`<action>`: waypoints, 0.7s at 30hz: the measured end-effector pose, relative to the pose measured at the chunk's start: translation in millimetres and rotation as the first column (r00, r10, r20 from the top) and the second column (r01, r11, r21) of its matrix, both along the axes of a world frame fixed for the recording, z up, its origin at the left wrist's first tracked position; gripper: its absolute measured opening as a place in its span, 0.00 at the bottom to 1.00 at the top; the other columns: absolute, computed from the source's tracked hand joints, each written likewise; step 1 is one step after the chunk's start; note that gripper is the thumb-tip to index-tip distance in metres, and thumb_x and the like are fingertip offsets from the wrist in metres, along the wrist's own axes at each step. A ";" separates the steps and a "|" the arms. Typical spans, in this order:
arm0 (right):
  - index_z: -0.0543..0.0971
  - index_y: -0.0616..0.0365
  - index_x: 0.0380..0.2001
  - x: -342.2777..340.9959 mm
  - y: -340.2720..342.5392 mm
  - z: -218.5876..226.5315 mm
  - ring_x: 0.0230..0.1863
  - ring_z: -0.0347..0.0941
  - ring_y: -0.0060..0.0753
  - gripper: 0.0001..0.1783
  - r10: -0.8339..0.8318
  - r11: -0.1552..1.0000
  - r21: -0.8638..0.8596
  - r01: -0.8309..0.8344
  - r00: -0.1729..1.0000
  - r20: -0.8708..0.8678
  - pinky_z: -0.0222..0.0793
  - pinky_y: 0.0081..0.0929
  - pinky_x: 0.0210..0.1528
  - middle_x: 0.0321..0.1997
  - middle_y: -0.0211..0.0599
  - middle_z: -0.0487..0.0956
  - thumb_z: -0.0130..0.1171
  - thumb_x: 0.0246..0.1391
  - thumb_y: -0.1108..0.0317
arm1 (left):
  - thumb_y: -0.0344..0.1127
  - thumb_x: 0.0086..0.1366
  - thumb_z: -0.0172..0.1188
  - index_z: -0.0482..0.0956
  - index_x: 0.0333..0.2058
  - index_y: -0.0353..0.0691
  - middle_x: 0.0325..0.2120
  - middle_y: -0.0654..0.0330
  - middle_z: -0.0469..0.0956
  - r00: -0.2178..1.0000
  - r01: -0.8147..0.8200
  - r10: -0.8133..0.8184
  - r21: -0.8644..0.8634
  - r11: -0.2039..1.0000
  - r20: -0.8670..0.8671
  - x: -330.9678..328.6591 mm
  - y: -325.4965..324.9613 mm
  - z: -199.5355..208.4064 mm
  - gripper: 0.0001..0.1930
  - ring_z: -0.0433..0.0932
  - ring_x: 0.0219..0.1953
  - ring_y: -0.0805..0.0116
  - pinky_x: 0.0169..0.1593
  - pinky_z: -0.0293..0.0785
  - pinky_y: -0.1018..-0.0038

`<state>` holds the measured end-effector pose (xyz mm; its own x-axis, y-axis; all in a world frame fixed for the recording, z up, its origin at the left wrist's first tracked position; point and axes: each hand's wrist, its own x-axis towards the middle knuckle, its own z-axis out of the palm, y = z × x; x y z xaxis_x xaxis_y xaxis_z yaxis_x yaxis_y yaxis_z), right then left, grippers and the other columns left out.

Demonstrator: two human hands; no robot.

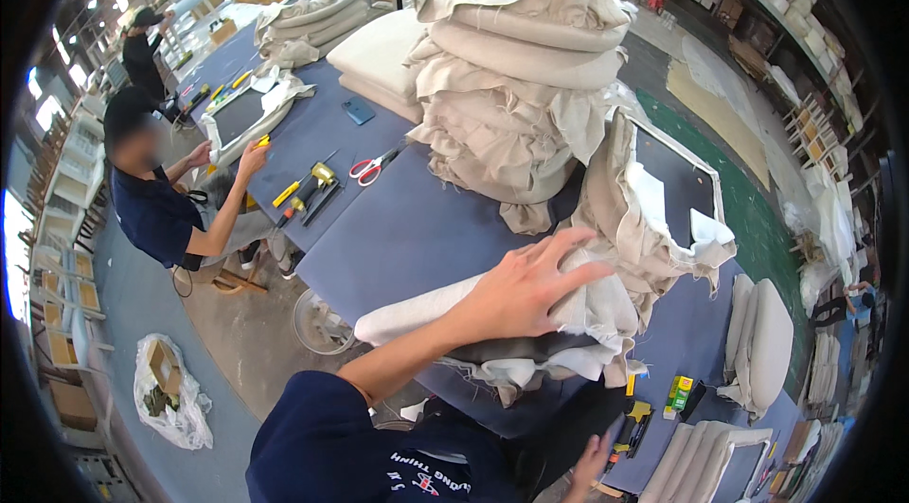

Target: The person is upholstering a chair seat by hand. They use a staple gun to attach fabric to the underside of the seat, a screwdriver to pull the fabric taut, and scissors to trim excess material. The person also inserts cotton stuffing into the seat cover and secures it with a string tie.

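Tall cushion stack (521, 58): is standing on the bench (379, 238). Single cushion (544, 349): is lying before the stack. Framed seat (684, 191): is resting right of it. Flat cushion pile (379, 53), phone (359, 111), scissors (367, 170): are lying left of it. Carton (678, 394): is lying before it, rightward.

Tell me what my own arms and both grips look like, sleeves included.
Your left arm has a short navy sleeve and is bare below it, with no watch showing. The left grip is an ungloved hand. The right grip, at the lower edge, also looks ungloved; its sleeve can't be made out. The navy shirt has white lettering.
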<state>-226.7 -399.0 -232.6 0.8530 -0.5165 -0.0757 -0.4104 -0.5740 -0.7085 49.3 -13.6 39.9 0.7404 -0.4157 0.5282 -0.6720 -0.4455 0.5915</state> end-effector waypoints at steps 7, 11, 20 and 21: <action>0.69 0.74 0.64 34.5 -18.8 -41.2 0.63 0.73 0.59 0.33 0.081 0.992 0.107 -0.060 0.977 -0.200 0.67 0.41 0.65 0.60 0.66 0.77 0.55 0.67 0.55 | 0.34 0.38 0.79 0.75 0.57 0.54 0.62 0.53 0.68 0.983 -0.183 0.183 -0.017 0.983 -0.034 -8.4 29.4 -3.8 0.42 0.75 0.58 0.49 0.54 0.76 0.58; 0.73 0.73 0.59 49.1 -21.3 3.0 0.56 0.79 0.58 0.31 0.177 0.982 0.123 -0.145 0.933 -0.314 0.74 0.43 0.55 0.53 0.65 0.80 0.60 0.64 0.57 | 0.34 0.38 0.79 0.76 0.56 0.49 0.59 0.52 0.72 0.955 -0.295 0.297 -0.142 0.945 -0.005 -21.5 60.9 -19.0 0.40 0.78 0.56 0.48 0.53 0.77 0.61; 0.78 0.67 0.54 129.8 54.0 106.5 0.54 0.80 0.35 0.18 0.279 0.870 0.335 -0.363 0.921 0.272 0.73 0.29 0.59 0.54 0.44 0.82 0.61 0.62 0.72 | 0.33 0.46 0.78 0.78 0.55 0.45 0.59 0.54 0.74 0.978 -0.192 0.190 -0.023 0.981 -0.083 -10.5 5.3 8.0 0.34 0.80 0.52 0.53 0.55 0.76 0.62; 0.78 0.67 0.54 140.2 71.4 131.4 0.52 0.80 0.34 0.18 0.297 0.842 0.336 -0.422 0.883 0.363 0.74 0.29 0.57 0.52 0.44 0.81 0.61 0.60 0.75 | 0.33 0.47 0.78 0.79 0.55 0.44 0.59 0.54 0.73 0.980 -0.127 0.121 -0.027 0.992 -0.160 -9.7 -2.0 17.1 0.33 0.80 0.52 0.53 0.55 0.76 0.62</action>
